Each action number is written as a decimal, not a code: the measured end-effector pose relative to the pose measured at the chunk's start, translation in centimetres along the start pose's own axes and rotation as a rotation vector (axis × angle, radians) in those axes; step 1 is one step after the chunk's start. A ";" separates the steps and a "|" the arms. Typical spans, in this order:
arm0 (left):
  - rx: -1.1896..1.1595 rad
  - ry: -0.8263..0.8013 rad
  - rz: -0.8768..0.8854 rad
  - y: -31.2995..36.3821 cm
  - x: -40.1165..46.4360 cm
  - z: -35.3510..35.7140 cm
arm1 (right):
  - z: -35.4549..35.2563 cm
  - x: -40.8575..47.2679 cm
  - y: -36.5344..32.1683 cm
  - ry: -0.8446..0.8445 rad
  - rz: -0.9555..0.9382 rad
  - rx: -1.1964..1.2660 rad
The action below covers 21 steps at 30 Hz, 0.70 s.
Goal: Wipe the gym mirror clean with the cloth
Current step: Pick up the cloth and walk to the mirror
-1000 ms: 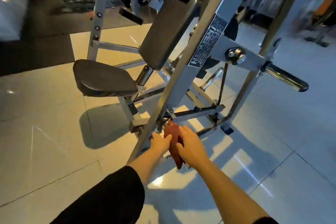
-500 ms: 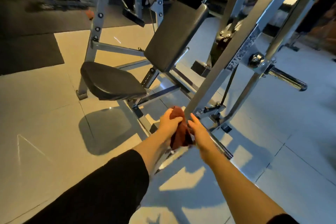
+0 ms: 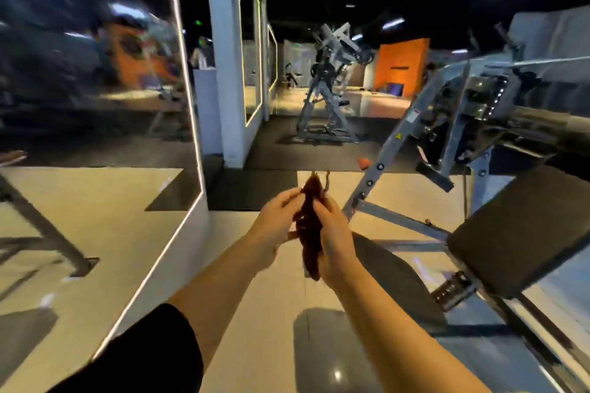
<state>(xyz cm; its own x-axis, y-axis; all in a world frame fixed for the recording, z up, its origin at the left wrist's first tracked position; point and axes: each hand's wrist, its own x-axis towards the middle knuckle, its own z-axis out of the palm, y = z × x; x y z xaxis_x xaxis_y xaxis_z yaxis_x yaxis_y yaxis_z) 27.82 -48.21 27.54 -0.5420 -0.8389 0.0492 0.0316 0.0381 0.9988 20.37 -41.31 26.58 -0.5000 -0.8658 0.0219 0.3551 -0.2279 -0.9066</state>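
We hold the dark red cloth in mid-air at the centre of the frame, bunched into a long narrow wad that runs from above our fingers down past our wrists. Our left hand pinches its left side with curled fingers, and our right hand wraps round its right side, so both hands grip it and neither touches anything else. The gym mirror fills the left of the frame, a tall panel edged with a thin light strip, standing well apart from the cloth; its glass shows blurred reflections of the room and floor. At the right of the frame stands a grey weight machine with a black padded seat. Pale floor tiles lie under our arms.
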 end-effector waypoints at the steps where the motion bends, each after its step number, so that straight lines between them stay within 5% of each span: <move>1: -0.018 0.048 0.025 1.0 0.8 -2.1 | 2.3 1.2 0.1 -0.093 0.014 -0.016; 5: -0.067 0.279 0.107 4.2 4.2 -10.2 | 10.4 6.8 1.0 -0.373 0.082 -0.085; 8: -0.100 0.439 0.149 5.6 7.5 -15.5 | 15.5 12.9 1.9 -0.435 0.051 -0.202; 13: 0.245 0.618 0.317 7.9 17.7 -23.3 | 21.9 25.0 0.8 -0.490 0.050 -0.243; 21: 0.611 0.594 0.392 14.8 33.1 -29.1 | 30.7 42.4 -1.7 -0.578 0.464 -0.138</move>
<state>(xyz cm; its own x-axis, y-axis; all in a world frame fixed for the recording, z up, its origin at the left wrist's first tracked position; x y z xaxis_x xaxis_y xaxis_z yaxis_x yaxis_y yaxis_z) 34.79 -91.16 43.74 -0.0633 -0.8392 0.5401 -0.4169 0.5139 0.7497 22.82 -91.27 42.00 0.1849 -0.9638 -0.1921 0.3068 0.2423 -0.9204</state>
